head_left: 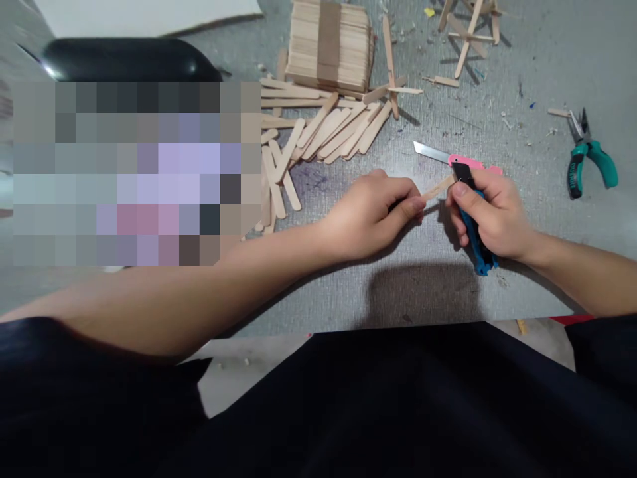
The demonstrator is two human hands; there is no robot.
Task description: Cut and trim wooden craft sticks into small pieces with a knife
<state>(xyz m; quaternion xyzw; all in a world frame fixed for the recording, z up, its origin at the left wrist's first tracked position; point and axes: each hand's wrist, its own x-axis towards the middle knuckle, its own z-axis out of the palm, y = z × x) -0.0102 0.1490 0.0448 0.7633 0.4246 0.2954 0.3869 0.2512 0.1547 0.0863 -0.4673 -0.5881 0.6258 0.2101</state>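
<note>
Between the thumb and fingers of my left hand [381, 211] is one end of a wooden craft stick [438, 189]. The stick points up and right, and its far end meets the dark head of a blue utility knife [472, 229]. My right hand [497, 209] is closed around that knife, its thumb lying near the blade end. Whether the blade touches the wood is hard to make out. Just beyond my right hand, a pink craft knife [465, 161] lies with its blade out, pointing left; the fingers partly cover its handle.
Loose craft sticks [343, 129] lie in a heap beside a banded stack of sticks [308, 46]. Joined stick pieces [391, 73] and a stick frame [470, 36] stand farther back. Green-handled pliers [590, 156] rest at right. Wood scraps dot the table [537, 219]. Blurred blocks hide the left.
</note>
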